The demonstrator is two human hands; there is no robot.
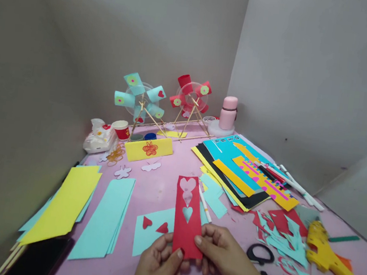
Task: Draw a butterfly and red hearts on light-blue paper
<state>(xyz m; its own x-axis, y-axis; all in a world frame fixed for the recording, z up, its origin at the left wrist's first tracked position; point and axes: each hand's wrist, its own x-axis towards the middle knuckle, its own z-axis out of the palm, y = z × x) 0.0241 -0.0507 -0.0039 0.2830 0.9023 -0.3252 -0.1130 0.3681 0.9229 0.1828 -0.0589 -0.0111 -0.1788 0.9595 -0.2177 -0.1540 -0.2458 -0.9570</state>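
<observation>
Both grips at work, pinching one red strip [187, 237] by its near end. Left grip [159, 261] has the near-left corner, thumb on top, fingers beneath; right grip [223, 251] takes the right edge slightly further up, thumb likewise on the face. Strip's long axis runs away from the grips, far end raised and unsupported, three heart-shaped holes in line along its far half. The solid part lies between the hands.

Key relation: two red hearts, one further out [147, 222], one just beyond the left fingers [162, 228], lie left of the strip on a blue sheet [139, 241]. Left grip clearly the nearer. A white pen [207, 212] lies just beyond the right grip, slanting away. Scissors [261, 254] on the bench [160, 188] to the right of the right grip; paper scraps [291, 240] and glue gun [326, 253] further right.
</observation>
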